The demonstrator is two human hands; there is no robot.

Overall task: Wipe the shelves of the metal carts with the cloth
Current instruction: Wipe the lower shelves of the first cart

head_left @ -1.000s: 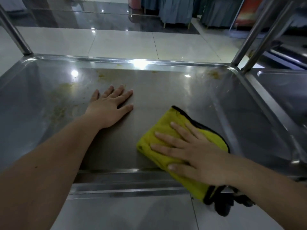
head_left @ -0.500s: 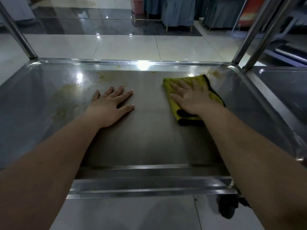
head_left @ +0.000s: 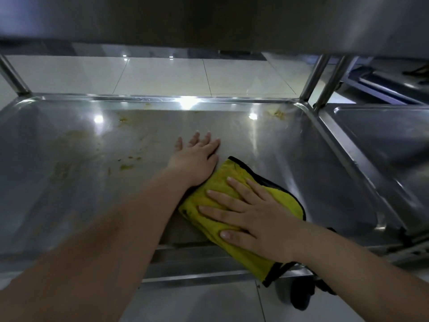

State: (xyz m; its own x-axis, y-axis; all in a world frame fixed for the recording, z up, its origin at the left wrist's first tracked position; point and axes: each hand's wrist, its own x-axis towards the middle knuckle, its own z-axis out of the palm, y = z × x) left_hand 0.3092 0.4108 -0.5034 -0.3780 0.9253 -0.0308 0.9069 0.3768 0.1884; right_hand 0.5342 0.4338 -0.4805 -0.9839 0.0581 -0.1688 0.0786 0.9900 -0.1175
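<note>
Right hand flat, fingers spread, presses cloth at front lip of shelf; left hand flat on bare metal. Risk: overhanging cloth may slip off; stains at left may get missed.

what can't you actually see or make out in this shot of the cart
Head view:
- Shelf under the yellow cloth and right hand: covered, so any stains there are hidden.
- Upper shelf overhead: blocks everything past the nearest floor tiles.
- Neighbouring cart: cut off by the right edge.
- Dark object below the cloth's hanging end: blurred, possibly a wheel.
</note>
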